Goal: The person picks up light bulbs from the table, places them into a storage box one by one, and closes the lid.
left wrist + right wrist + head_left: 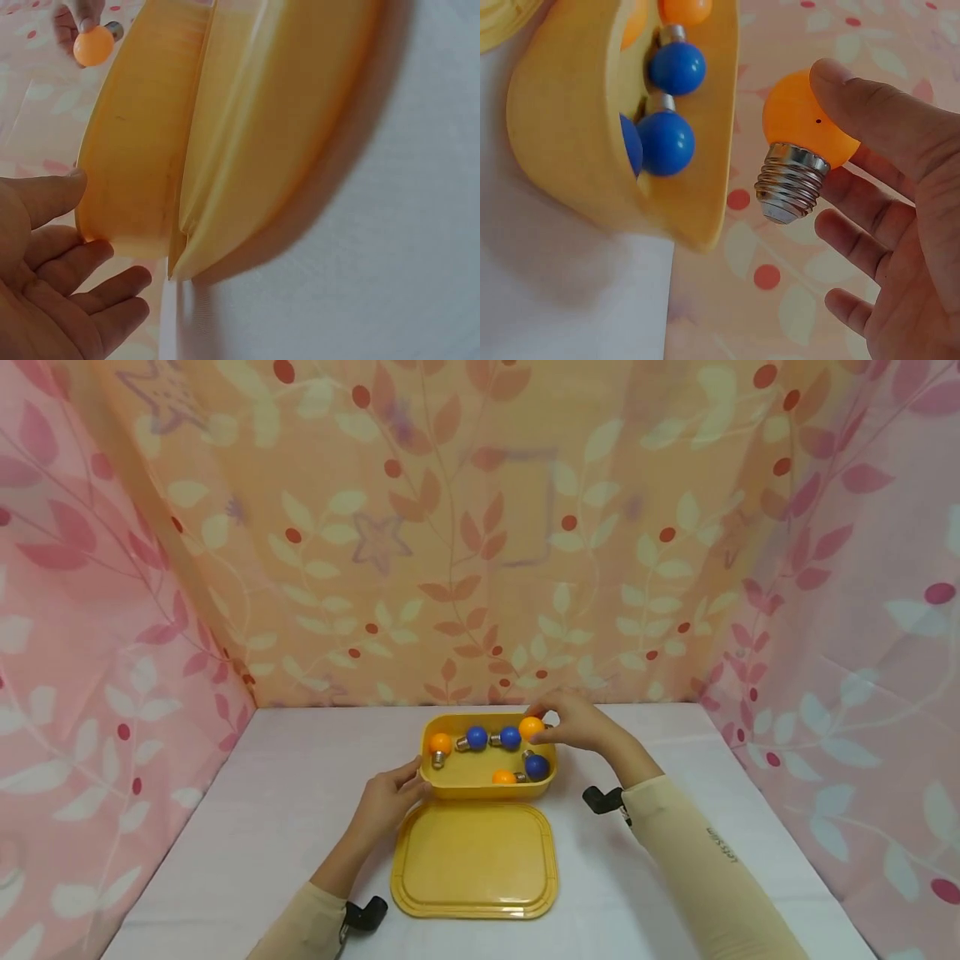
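My right hand (576, 723) pinches an orange light bulb (531, 728) above the back right corner of a yellow plastic box (480, 792). In the right wrist view, the thumb lies on the bulb's round globe (789, 112), and its silver screw base points away from the palm. Inside the box lie blue bulbs, among them one at the front right (536, 767), and orange bulbs, one of them at the left (440, 743). At the box's left end, my left hand (384, 802) touches the wall with thumb and fingertips, its fingers loosely extended.
A yellow lid (474, 860) lies flat on the white tablecloth (637, 893), just in front of the box. Floral cloth (480, 568) hangs behind the table and along both sides. Each wrist carries a small black camera mount (602, 800).
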A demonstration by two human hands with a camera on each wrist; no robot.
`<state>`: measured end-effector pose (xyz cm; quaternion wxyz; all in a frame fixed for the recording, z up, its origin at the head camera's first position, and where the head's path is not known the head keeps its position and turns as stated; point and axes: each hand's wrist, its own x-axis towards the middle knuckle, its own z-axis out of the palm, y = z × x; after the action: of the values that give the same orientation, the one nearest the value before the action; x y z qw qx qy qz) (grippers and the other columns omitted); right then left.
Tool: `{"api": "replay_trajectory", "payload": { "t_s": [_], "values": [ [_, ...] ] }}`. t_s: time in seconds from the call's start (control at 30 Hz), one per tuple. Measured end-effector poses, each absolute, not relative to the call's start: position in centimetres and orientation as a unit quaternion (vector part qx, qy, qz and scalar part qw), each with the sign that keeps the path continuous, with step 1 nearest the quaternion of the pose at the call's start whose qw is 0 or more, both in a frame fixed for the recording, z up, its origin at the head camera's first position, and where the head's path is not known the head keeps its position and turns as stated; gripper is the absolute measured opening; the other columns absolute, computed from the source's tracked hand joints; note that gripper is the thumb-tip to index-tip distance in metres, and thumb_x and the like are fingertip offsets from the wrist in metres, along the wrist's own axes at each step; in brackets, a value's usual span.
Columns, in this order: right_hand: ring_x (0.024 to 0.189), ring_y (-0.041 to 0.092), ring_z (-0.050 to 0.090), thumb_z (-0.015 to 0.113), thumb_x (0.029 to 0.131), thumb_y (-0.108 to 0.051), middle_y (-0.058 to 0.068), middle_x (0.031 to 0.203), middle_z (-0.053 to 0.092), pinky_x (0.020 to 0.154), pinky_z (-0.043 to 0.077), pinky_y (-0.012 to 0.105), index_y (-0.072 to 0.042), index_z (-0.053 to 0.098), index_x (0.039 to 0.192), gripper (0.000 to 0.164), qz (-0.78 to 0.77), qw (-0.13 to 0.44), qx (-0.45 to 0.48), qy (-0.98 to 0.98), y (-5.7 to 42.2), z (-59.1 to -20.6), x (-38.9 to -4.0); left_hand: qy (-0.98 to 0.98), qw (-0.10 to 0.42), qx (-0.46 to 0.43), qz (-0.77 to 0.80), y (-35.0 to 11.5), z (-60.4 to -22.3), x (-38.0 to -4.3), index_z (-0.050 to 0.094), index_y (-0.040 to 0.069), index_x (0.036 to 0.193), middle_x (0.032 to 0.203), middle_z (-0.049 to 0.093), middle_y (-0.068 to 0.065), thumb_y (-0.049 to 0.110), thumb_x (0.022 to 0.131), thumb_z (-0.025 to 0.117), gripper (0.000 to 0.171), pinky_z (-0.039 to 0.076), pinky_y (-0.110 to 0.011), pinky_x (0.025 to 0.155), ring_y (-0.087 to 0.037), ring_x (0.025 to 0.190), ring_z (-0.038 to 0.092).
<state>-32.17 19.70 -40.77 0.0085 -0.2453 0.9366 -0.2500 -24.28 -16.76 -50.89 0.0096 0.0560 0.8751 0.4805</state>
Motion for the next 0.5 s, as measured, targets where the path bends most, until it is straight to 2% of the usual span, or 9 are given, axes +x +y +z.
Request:
{"api": "replay_trajectory", "payload": {
  "t_s": [0.07,0.27,0.5],
  "values": [
    [0.118,0.025,0.055,0.086,0.083,-0.041,-0.009,0.113,0.072,0.105,0.046,0.05,-0.025,0.077,0.115,0.037,-0.253,0.019,-0.255,0.933,19.1,-40.9,-32.0,0.876,0.012,0.056,0.48,-16.7,-51.0,-24.2,0.053,0.021,0.15,0.147,0.059,-0.007,0.036,0.096,0.073,0.06,0.043,-0.055,0.113,-0.032,0.14,0.051],
    [0.119,0.022,0.051,0.086,0.082,-0.044,-0.01,0.108,0.071,0.11,0.034,0.049,-0.027,0.078,0.11,0.033,-0.243,0.019,-0.273,0.931,17.4,-40.4,-31.8,0.876,0.009,0.064,0.479,-16.7,-51.0,-24.4,0.054,0.021,0.15,0.147,0.059,-0.007,0.036,0.097,0.072,0.059,0.043,-0.055,0.113,-0.033,0.139,0.052],
    [0.132,0.022,0.049,0.086,0.082,-0.043,-0.009,0.116,0.073,0.116,0.022,0.055,-0.027,0.078,0.11,0.034,-0.225,0.024,-0.297,0.928,15.6,-40.3,-31.9,0.879,0.024,0.054,0.473,-16.8,-50.7,-24.5,0.052,0.023,0.151,0.148,0.058,-0.006,0.039,0.097,0.072,0.06,0.043,-0.055,0.113,-0.032,0.14,0.051]
  ]
}}
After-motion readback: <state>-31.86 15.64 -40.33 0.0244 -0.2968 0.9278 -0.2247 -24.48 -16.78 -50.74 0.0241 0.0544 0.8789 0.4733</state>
